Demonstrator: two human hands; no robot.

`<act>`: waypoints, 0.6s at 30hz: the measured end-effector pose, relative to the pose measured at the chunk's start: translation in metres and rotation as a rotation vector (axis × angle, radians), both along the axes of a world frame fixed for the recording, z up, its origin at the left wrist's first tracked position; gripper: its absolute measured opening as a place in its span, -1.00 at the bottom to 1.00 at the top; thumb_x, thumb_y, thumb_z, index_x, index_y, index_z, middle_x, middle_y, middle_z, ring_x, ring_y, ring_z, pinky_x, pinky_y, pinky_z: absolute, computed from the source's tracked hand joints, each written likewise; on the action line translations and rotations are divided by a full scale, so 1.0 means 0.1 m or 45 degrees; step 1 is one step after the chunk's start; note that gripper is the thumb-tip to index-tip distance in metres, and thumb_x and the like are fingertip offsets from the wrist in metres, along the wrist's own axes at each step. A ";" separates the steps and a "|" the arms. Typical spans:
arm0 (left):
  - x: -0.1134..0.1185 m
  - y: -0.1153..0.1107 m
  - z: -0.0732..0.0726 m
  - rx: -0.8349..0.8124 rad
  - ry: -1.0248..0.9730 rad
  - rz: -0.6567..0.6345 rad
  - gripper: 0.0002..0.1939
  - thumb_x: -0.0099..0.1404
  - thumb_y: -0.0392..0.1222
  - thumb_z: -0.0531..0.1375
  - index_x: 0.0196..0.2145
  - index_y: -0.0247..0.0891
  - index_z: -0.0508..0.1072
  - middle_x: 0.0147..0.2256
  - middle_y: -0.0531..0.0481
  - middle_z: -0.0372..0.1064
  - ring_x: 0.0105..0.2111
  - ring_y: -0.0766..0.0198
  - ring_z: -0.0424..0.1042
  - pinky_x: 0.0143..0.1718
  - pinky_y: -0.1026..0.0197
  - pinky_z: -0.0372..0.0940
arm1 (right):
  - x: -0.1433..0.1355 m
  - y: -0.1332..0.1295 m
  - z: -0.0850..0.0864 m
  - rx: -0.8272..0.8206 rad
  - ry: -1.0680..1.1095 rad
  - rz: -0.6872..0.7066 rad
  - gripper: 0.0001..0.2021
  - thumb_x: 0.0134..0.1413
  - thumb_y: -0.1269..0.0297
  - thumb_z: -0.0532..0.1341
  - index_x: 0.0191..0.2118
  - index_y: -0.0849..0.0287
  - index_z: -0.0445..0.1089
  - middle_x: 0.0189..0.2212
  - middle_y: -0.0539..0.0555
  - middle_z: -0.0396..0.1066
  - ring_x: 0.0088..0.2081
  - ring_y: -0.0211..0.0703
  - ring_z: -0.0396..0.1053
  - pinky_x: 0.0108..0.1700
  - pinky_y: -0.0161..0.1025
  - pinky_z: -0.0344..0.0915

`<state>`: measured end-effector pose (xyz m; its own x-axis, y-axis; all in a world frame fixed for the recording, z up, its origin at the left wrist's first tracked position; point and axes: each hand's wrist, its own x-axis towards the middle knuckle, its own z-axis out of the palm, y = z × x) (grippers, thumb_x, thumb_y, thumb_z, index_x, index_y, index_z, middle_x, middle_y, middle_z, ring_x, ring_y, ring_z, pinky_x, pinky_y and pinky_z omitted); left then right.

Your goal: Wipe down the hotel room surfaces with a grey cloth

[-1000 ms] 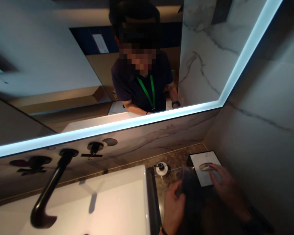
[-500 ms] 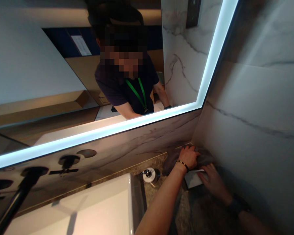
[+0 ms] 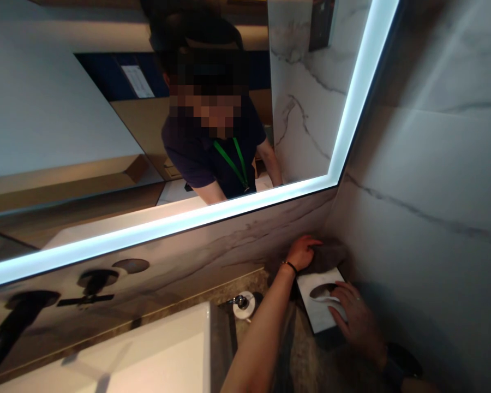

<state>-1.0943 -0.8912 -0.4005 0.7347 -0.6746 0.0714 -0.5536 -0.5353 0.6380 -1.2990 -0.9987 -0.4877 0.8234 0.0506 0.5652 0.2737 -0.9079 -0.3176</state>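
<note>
In the head view my left hand [image 3: 301,255], with a thin dark band at its wrist, presses on a dark grey cloth [image 3: 331,255] in the counter's back corner. Its fingers lie over the cloth, and some are hidden. Just in front sits a tissue box [image 3: 317,319] with a white marbled top, an oval slot and dark sides. White tissue [image 3: 326,297] shows at the slot. My right hand [image 3: 358,316] grips the box from the right, thumb and fingers on its top near the slot.
A soap dispenser [image 3: 244,304] with a metal pump stands left of my left forearm. Beyond it are a white basin [image 3: 167,349] and a black wall tap [image 3: 20,311]. A lit mirror [image 3: 229,210] hangs above, reflecting a person. A marbled wall [image 3: 425,174] closes the right side.
The tissue box has come nearer and turned, so its top and slot now show. My right hand moved with it. My left hand shifted slightly left on the cloth.
</note>
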 end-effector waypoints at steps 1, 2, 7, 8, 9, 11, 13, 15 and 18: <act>0.04 -0.08 -0.07 0.039 0.037 -0.057 -0.47 0.12 -0.51 0.06 -0.04 -0.10 0.53 0.17 0.13 0.29 0.17 0.34 0.24 0.24 0.30 0.10 | 0.00 -0.01 0.00 -0.019 0.001 0.001 -0.79 0.34 0.27 0.03 0.02 0.19 0.17 -0.03 0.19 0.25 0.18 0.09 0.06 0.12 0.15 0.24; 0.09 -0.13 -0.15 0.091 0.084 -0.085 -0.49 0.12 -0.51 0.07 -0.07 -0.10 0.55 0.12 0.13 0.35 0.14 0.33 0.28 0.22 0.28 0.14 | -0.01 -0.01 -0.01 -0.042 -0.003 0.003 -0.79 0.35 0.26 0.02 0.02 0.20 0.18 -0.03 0.20 0.25 0.18 0.09 0.06 0.11 0.14 0.24; 0.12 0.18 -0.56 0.303 0.267 0.164 -0.63 0.14 -0.48 0.13 -0.17 -0.23 0.58 -0.17 0.02 0.54 -0.09 0.26 0.48 0.01 0.29 0.33 | 0.00 -0.02 0.03 -0.145 -0.027 -0.026 -0.78 0.38 0.23 -0.03 -0.03 0.24 0.21 -0.09 0.18 0.27 0.14 0.08 0.10 0.07 0.05 0.25; 0.06 0.30 -0.61 0.314 0.257 0.269 -0.60 0.15 -0.49 0.11 -0.11 -0.25 0.56 -0.10 -0.03 0.52 -0.04 0.24 0.45 0.04 0.28 0.31 | 0.01 -0.02 0.04 -0.163 -0.018 -0.030 -0.78 0.38 0.23 -0.04 -0.05 0.24 0.21 -0.11 0.17 0.27 0.13 0.07 0.10 0.06 0.04 0.25; -0.04 0.41 -0.64 0.318 0.232 0.383 -0.56 0.18 -0.50 0.08 -0.04 -0.28 0.52 0.00 -0.08 0.46 0.04 0.21 0.40 0.09 0.26 0.27 | 0.01 -0.02 0.04 -0.179 -0.013 -0.029 -0.78 0.38 0.23 -0.05 -0.06 0.24 0.22 -0.12 0.16 0.27 0.13 0.07 0.10 0.05 0.02 0.25; -0.30 0.59 -0.69 0.314 0.177 0.592 -0.51 0.25 -0.49 0.00 0.09 -0.33 0.42 0.18 -0.19 0.26 0.16 0.15 0.28 0.15 0.20 0.23 | 0.02 -0.02 0.05 -0.215 -0.039 -0.023 -0.77 0.39 0.24 -0.06 -0.07 0.25 0.23 -0.13 0.16 0.27 0.12 0.08 0.10 0.05 0.00 0.25; -0.65 0.70 -0.76 0.325 0.131 0.756 -0.50 0.31 -0.46 -0.08 0.14 -0.34 0.36 0.25 -0.24 0.12 0.20 0.10 0.22 0.16 0.15 0.23 | 0.04 -0.02 0.03 -0.244 -0.096 -0.022 -0.75 0.39 0.24 -0.08 -0.07 0.27 0.23 -0.14 0.17 0.27 0.11 0.08 0.12 0.04 -0.01 0.25; -1.04 0.76 -0.87 0.376 0.096 0.872 -0.48 0.33 -0.47 -0.11 0.16 -0.30 0.35 0.24 -0.23 0.13 0.18 0.10 0.24 0.15 0.15 0.25 | 0.05 -0.03 0.01 -0.253 -0.147 -0.041 -0.74 0.40 0.23 -0.09 -0.09 0.28 0.24 -0.17 0.17 0.28 0.10 0.08 0.13 0.01 -0.03 0.26; -1.64 0.81 -1.10 0.505 0.115 0.938 -0.41 0.30 -0.55 -0.15 0.18 -0.25 0.33 0.23 -0.23 0.16 0.18 0.11 0.24 0.13 0.17 0.26 | 0.08 -0.02 -0.03 -0.240 -0.170 -0.071 -0.72 0.40 0.19 -0.10 -0.13 0.27 0.25 -0.19 0.17 0.30 0.08 0.08 0.15 -0.01 -0.03 0.27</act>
<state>-1.2584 -0.8100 -0.5104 0.9885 0.0174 -0.1500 0.0697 -0.9337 0.3511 -1.2913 -1.0007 -0.4905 0.7463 0.1223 0.6543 0.2500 -0.9625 -0.1053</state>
